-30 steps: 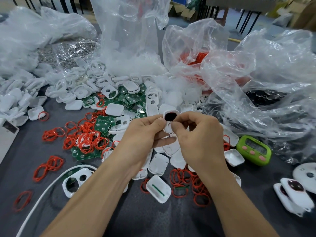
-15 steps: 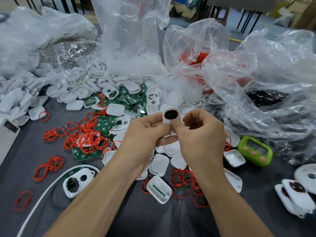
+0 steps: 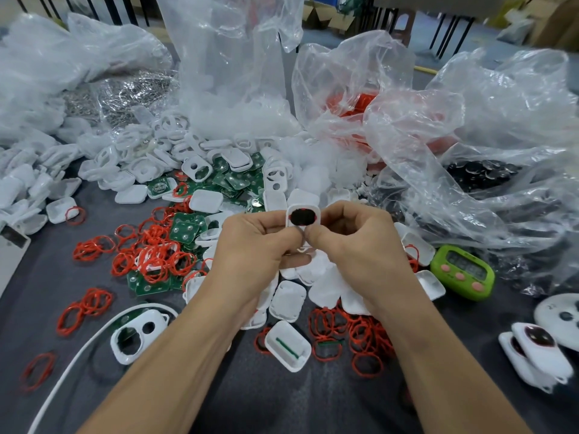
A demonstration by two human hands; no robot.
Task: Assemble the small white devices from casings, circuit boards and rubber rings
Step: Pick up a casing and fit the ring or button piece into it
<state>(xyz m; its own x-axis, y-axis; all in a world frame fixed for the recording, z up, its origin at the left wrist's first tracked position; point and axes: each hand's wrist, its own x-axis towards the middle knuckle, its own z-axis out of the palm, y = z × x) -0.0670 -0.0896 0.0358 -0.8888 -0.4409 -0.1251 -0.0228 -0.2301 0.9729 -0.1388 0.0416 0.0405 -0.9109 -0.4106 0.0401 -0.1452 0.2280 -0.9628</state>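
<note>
The left hand (image 3: 257,245) and right hand (image 3: 354,242) are pinched together on one white casing (image 3: 303,216), held between them above the worktop (image 3: 282,402), its long axis upright, equally near both.

Grey table (image 3: 282,399) bears casings (image 3: 287,346), rings (image 3: 158,261), seemingly boards (image 3: 185,230).

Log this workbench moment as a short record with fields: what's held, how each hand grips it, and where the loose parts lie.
Held item: white casing with a dark oval window, above the table
Grip: left hand and right hand both pinch its lower part
Rings: red rubber rings scattered left of and below the hands
Boards: green circuit boards piled left of the hands
Spare shells: loose casings heaped far left
Other: green timer right of the right hand
</note>
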